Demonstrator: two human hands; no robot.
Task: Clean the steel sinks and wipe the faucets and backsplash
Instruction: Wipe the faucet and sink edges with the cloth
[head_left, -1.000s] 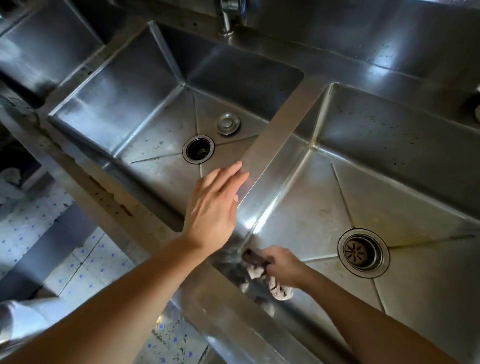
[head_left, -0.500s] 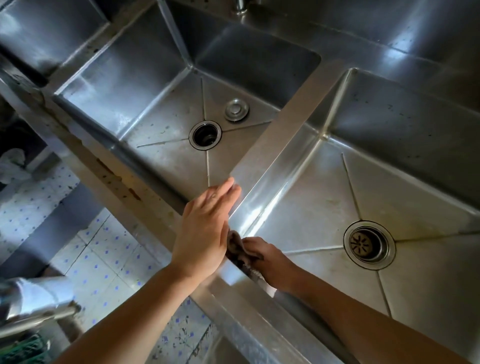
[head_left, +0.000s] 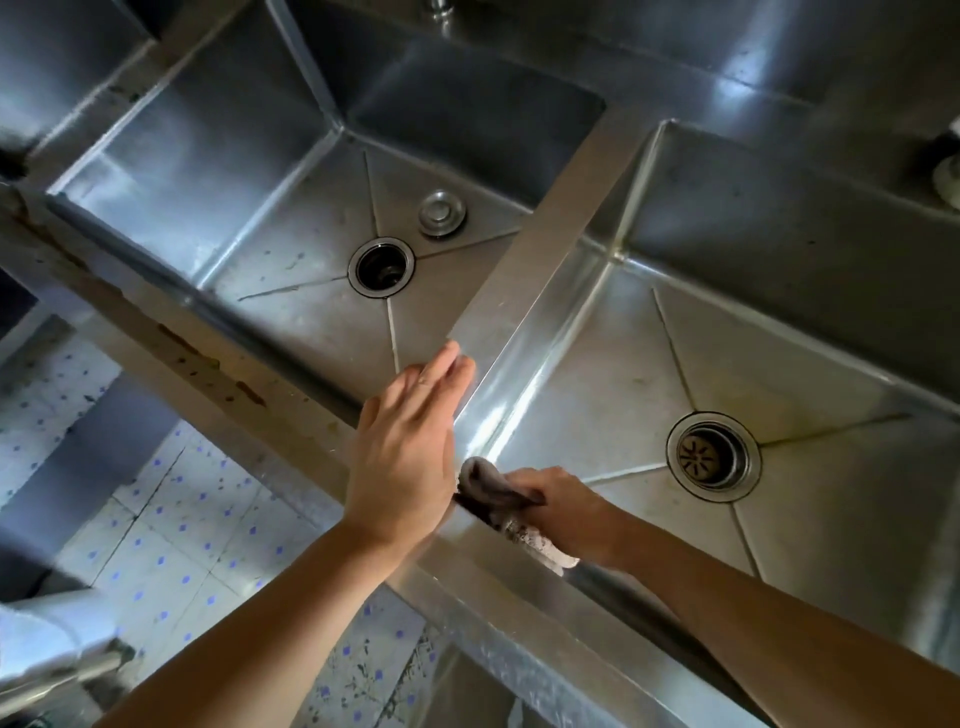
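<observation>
Steel divider (head_left: 545, 249) btwn sinks: left hand (head_left: 402, 452), fingers straight, has slid back to its near end. Right hand (head_left: 566, 512) grips rag (head_left: 493, 491), now up in right sink's (head_left: 623, 374) near-left corner, prob. scrubbing the rim; faucets, backsplash remain.

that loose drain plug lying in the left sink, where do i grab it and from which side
Pinch the drain plug by its raised center knob, coming straight down from above. It lies flat on the left sink floor beside the open drain, so its thin rim probably gives fingers little to catch.
</observation>
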